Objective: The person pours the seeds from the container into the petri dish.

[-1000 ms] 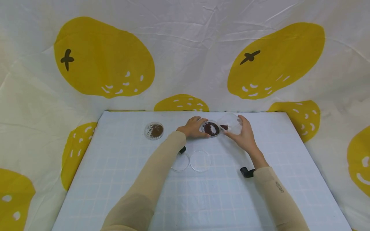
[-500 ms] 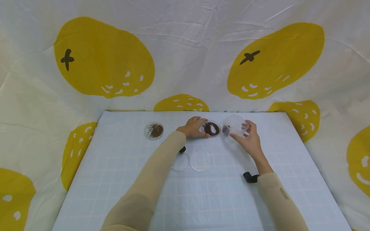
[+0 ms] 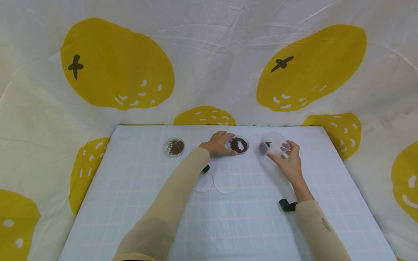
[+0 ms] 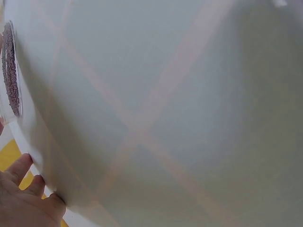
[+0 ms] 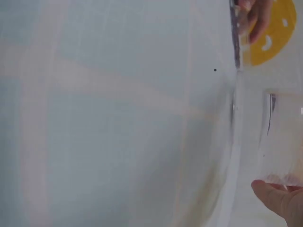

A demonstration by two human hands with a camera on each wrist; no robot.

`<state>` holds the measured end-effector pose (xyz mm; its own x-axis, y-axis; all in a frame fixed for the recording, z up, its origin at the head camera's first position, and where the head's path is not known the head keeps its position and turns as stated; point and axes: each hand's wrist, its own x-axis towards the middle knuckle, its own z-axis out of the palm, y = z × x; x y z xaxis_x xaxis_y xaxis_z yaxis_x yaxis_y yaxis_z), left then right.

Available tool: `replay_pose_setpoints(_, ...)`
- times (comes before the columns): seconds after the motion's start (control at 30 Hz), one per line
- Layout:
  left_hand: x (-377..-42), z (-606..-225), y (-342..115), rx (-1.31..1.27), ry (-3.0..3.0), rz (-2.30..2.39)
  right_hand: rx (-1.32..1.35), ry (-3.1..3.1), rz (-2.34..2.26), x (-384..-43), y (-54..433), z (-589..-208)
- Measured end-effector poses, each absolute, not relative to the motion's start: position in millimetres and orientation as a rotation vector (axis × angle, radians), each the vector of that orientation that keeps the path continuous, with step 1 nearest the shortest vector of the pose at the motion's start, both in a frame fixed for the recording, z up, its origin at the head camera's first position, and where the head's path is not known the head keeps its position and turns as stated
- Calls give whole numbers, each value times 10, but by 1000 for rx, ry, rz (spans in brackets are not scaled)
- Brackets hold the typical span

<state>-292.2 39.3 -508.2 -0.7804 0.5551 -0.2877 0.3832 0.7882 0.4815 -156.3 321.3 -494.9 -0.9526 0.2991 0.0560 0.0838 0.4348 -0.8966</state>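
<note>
My left hand (image 3: 222,144) rests on the table at the back, thumb and fingers curved around a petri dish (image 3: 237,145) of dark brown granules with white powder on top. The left wrist view catches this dish (image 4: 10,71) edge-on at its left side. To the right, my right hand (image 3: 289,159) grips a clear plastic cup (image 3: 275,140) between thumb and fingers, with a little dark material inside. The right wrist view shows the cup (image 5: 284,137) above my right thumb (image 5: 270,194). Between dish and cup, the rim of another clear round dish (image 3: 254,137) shows, partly overlapped by the cup.
Another petri dish (image 3: 174,147) with brown and white powder sits at the back left. Nearer the front lie two clear round dish pieces, one (image 3: 226,181) fully visible, the other (image 3: 203,182) partly behind my left sleeve. A patterned cloth backdrop (image 3: 209,65) rises behind the table.
My right hand has drawn the cup away from the dark granule dish, to the right and slightly toward me. My left hand stays at its dish.
</note>
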Motion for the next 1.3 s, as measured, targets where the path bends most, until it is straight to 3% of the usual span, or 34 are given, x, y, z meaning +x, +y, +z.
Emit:
replay_pose_setpoints(0.8,-2949,-5129,412,691,2565,540,-748,-2407,1416,-1374,3695,-4892)
replay_pose_setpoints(1.3,-2967,-5168,408,702,2562,549,-868,-2442,1510,-1370,3941,-5011)
